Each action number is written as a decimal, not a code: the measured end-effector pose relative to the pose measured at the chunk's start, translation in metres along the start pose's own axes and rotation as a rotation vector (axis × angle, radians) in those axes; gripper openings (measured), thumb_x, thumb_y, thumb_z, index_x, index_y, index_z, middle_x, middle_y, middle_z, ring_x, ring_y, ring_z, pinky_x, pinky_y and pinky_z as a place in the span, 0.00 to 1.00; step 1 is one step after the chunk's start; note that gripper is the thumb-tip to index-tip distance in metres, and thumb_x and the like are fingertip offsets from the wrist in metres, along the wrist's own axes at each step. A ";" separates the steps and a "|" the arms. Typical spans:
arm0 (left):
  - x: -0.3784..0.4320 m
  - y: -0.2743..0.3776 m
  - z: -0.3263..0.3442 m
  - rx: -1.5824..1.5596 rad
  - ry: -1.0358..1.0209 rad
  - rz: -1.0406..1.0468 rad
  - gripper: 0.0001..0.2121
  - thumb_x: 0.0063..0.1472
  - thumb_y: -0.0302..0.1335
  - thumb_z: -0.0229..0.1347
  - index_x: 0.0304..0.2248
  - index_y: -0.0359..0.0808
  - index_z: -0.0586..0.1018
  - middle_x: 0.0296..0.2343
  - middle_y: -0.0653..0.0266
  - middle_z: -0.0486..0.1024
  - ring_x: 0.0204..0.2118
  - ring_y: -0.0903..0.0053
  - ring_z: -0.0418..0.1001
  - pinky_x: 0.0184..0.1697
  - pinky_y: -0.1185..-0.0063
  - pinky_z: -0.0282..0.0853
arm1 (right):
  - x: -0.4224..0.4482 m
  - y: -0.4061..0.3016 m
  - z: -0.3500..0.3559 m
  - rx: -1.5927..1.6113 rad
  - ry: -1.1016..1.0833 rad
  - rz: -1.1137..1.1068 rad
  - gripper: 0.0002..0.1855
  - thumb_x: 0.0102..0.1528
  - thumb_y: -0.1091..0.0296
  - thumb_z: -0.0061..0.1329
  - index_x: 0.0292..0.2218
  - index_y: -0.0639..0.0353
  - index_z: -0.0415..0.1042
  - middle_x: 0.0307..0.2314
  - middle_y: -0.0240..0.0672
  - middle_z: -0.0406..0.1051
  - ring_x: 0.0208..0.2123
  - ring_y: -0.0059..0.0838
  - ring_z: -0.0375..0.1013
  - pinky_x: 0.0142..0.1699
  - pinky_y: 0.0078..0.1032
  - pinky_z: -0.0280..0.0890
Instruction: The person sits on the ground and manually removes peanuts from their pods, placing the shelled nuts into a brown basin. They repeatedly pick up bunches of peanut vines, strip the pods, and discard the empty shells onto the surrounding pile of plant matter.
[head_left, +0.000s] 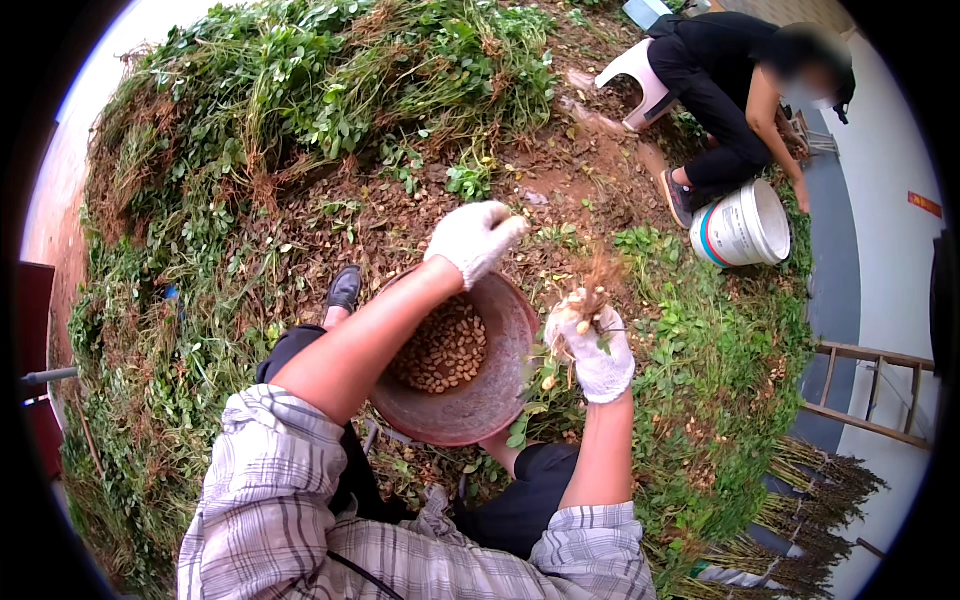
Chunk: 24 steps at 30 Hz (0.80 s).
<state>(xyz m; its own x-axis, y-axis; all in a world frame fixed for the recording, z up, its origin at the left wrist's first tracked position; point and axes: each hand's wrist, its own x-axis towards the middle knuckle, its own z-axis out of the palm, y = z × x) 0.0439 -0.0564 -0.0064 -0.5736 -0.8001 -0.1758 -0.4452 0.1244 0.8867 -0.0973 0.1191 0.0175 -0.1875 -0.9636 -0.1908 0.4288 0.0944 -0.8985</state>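
Observation:
My left hand (478, 241), in a white knit glove, is over the far rim of a worn reddish basin (504, 390). Its fingers are curled, and whether anything sits between them cannot be made out. Many loose peanuts in their shells (446, 349) lie in the bottom of the basin, between my legs. To the right of the basin, my right hand (596, 352), gloved too, grips a peanut plant (592, 300) by its root end. Roots and several pods stick out above the fist, and green leaves hang below toward the basin's rim.
A large heap of uprooted peanut plants (300, 97) rises ahead and left. At the right, another person (712, 97) bends over beside a pink-white plastic stool (641, 75) and a tipped white bucket (742, 225). A wooden ladder (874, 390) and dried plant bundles (802, 510) lie by the wall.

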 end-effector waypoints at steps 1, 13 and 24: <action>-0.001 0.002 -0.004 0.016 -0.020 0.013 0.16 0.59 0.40 0.50 0.35 0.33 0.77 0.27 0.53 0.76 0.32 0.63 0.75 0.37 0.73 0.68 | -0.001 0.000 0.002 -0.017 0.045 -0.060 0.11 0.54 0.71 0.52 0.39 0.60 0.69 0.30 0.32 0.71 0.31 0.24 0.70 0.38 0.20 0.66; -0.035 -0.004 0.030 0.508 -0.425 0.307 0.25 0.55 0.38 0.55 0.50 0.37 0.66 0.40 0.49 0.71 0.44 0.58 0.71 0.47 0.68 0.67 | 0.010 -0.023 -0.054 0.299 0.481 -0.012 0.41 0.55 0.34 0.39 0.52 0.66 0.61 0.40 0.39 0.69 0.37 0.36 0.69 0.42 0.34 0.65; -0.047 -0.017 0.067 0.094 -0.252 0.196 0.32 0.53 0.48 0.59 0.48 0.30 0.67 0.32 0.55 0.76 0.33 0.73 0.75 0.38 0.77 0.70 | 0.019 -0.007 -0.001 0.057 0.065 0.017 0.50 0.52 0.26 0.32 0.61 0.60 0.46 0.61 0.46 0.42 0.64 0.40 0.37 0.65 0.34 0.36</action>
<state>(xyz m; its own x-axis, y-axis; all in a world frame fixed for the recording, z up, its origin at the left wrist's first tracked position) 0.0328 0.0187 -0.0420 -0.8016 -0.5864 -0.1164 -0.3641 0.3245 0.8730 -0.1047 0.0998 0.0200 -0.2358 -0.9434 -0.2331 0.4818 0.0949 -0.8712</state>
